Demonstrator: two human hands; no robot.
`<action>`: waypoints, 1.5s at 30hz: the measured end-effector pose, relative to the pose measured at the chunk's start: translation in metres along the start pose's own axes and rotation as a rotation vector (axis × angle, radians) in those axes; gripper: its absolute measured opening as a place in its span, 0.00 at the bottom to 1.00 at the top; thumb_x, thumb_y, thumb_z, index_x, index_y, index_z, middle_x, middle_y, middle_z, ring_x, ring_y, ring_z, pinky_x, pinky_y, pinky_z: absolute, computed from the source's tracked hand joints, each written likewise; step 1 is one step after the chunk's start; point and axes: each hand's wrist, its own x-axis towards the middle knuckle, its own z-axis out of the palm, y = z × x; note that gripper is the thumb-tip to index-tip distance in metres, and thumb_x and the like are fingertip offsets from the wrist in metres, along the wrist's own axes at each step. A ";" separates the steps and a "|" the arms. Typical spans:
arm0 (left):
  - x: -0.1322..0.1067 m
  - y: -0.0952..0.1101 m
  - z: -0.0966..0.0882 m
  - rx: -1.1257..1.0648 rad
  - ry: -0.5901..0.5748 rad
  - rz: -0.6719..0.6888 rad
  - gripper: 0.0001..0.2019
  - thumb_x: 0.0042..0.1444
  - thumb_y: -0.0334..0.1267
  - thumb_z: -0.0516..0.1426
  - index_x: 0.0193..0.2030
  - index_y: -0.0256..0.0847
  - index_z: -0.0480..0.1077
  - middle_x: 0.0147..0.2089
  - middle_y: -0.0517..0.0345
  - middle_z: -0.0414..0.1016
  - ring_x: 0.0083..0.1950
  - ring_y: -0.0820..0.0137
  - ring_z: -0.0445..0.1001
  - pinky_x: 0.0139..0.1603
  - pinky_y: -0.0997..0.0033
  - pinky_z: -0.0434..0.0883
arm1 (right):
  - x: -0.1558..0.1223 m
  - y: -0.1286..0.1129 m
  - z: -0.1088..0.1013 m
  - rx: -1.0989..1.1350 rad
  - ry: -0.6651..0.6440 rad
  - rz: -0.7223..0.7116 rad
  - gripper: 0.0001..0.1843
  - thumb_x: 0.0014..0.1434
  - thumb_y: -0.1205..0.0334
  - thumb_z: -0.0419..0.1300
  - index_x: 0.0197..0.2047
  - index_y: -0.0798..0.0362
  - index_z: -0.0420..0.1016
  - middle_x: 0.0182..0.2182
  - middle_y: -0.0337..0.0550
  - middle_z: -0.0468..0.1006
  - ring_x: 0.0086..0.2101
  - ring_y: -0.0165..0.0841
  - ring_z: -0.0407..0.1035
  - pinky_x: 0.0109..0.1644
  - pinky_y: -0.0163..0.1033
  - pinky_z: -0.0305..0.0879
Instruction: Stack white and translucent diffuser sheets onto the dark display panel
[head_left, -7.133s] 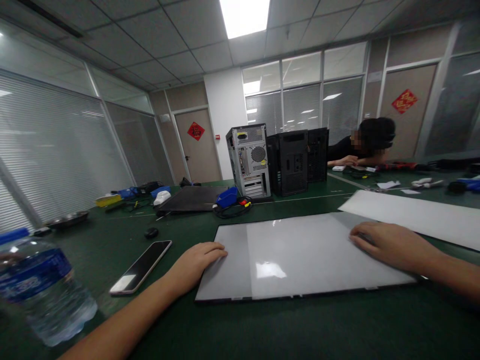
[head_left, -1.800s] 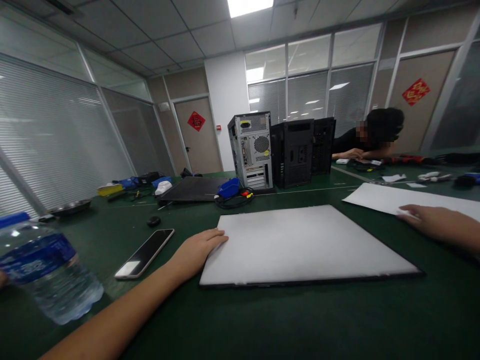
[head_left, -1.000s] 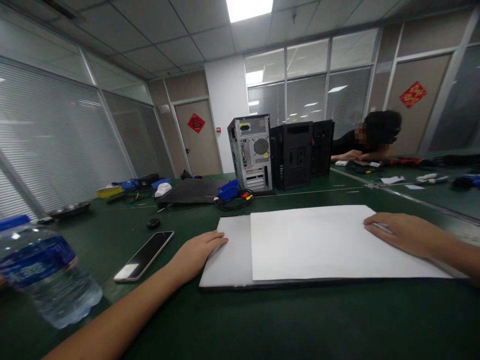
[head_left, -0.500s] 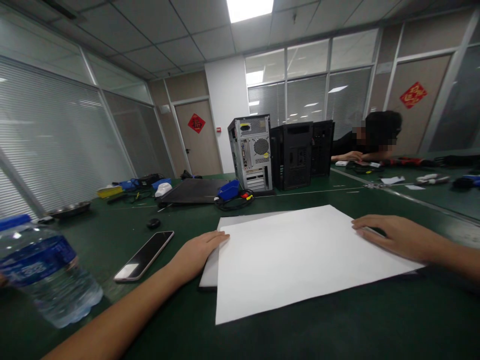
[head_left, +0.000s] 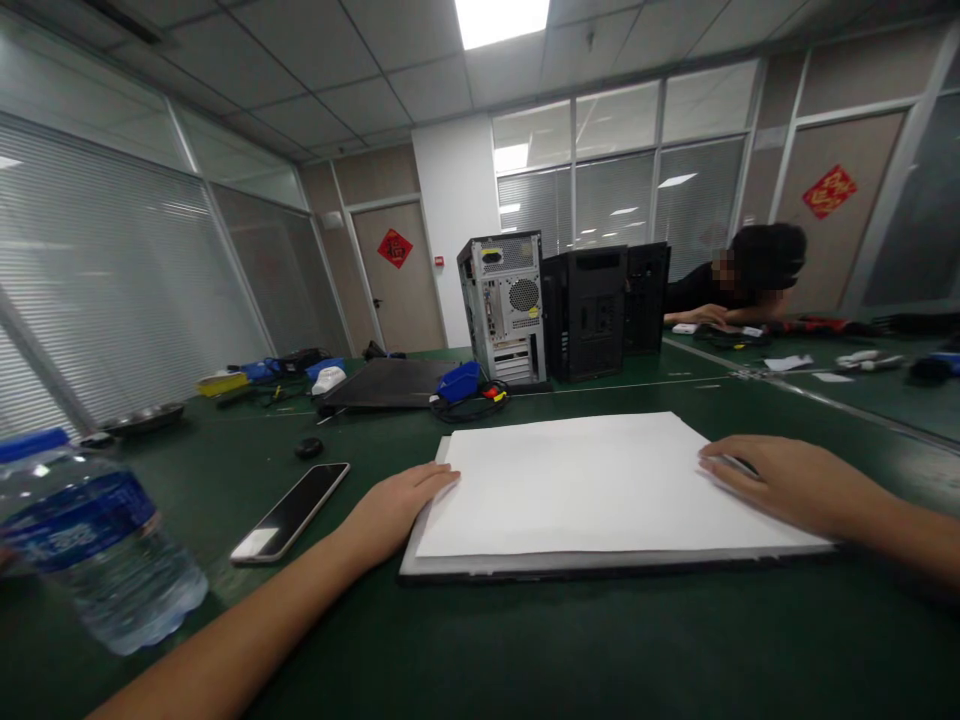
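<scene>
A flat panel with a dark frame [head_left: 480, 568] lies on the green table in front of me. A white sheet [head_left: 585, 485] covers nearly all of it, leaving a thin strip bare along the left and front. My left hand [head_left: 394, 508] rests at the panel's left edge, fingers loosely curled against it. My right hand [head_left: 776, 480] lies flat on the sheet's right end, fingers stretched out and pressing it down.
A phone [head_left: 291, 511] lies left of my left hand and a water bottle [head_left: 90, 545] stands at the near left. Computer towers [head_left: 504, 310], a blue bin [head_left: 457, 381] with cables and tools are further back. Another person [head_left: 739, 285] leans on the far table.
My right hand fetched the white sheet from the right, slid it over the panel, and has now squared it up on top. The left hand stayed at the panel's edge.
</scene>
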 end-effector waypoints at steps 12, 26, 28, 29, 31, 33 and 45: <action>0.000 -0.006 0.005 0.031 0.002 0.029 0.24 0.67 0.31 0.47 0.68 0.49 0.63 0.71 0.56 0.63 0.71 0.63 0.61 0.71 0.58 0.58 | 0.001 -0.005 0.003 0.002 -0.036 -0.142 0.34 0.65 0.35 0.45 0.61 0.47 0.73 0.59 0.47 0.71 0.55 0.45 0.67 0.60 0.53 0.65; 0.001 -0.003 0.002 0.016 -0.003 0.025 0.24 0.67 0.31 0.47 0.68 0.48 0.64 0.71 0.56 0.63 0.71 0.64 0.62 0.71 0.60 0.58 | -0.002 -0.009 -0.003 0.055 -0.099 -0.188 0.33 0.67 0.37 0.44 0.64 0.47 0.70 0.63 0.48 0.67 0.60 0.46 0.63 0.65 0.54 0.61; 0.001 -0.005 0.004 0.020 0.001 0.033 0.24 0.67 0.32 0.47 0.68 0.48 0.64 0.71 0.56 0.63 0.71 0.65 0.62 0.71 0.60 0.58 | -0.002 -0.008 -0.003 0.058 -0.104 -0.198 0.33 0.67 0.37 0.44 0.64 0.46 0.70 0.63 0.48 0.67 0.60 0.45 0.63 0.66 0.54 0.60; 0.001 -0.006 0.004 0.024 0.003 0.038 0.24 0.68 0.32 0.47 0.68 0.48 0.64 0.71 0.56 0.63 0.71 0.65 0.62 0.71 0.60 0.58 | -0.002 -0.008 -0.003 0.061 -0.101 -0.202 0.33 0.67 0.37 0.45 0.64 0.46 0.70 0.63 0.48 0.66 0.60 0.45 0.63 0.66 0.54 0.60; 0.001 -0.007 0.005 0.035 0.003 0.045 0.24 0.68 0.31 0.46 0.68 0.48 0.64 0.71 0.55 0.63 0.71 0.64 0.61 0.71 0.59 0.58 | -0.003 -0.008 -0.003 0.065 -0.096 -0.207 0.32 0.67 0.37 0.45 0.64 0.46 0.70 0.63 0.48 0.66 0.60 0.45 0.63 0.66 0.54 0.60; 0.001 -0.007 0.005 0.040 0.003 0.048 0.24 0.67 0.31 0.47 0.68 0.47 0.65 0.71 0.54 0.63 0.71 0.63 0.62 0.71 0.59 0.58 | -0.003 -0.009 -0.004 0.065 -0.096 -0.206 0.32 0.67 0.38 0.45 0.64 0.46 0.70 0.63 0.47 0.66 0.60 0.44 0.63 0.66 0.53 0.60; -0.002 -0.008 0.004 0.168 0.150 0.189 0.18 0.68 0.30 0.48 0.58 0.47 0.72 0.63 0.53 0.73 0.63 0.61 0.71 0.63 0.57 0.68 | -0.007 -0.023 -0.025 -0.113 0.216 -0.482 0.23 0.65 0.50 0.53 0.62 0.40 0.72 0.58 0.44 0.73 0.56 0.45 0.69 0.61 0.57 0.67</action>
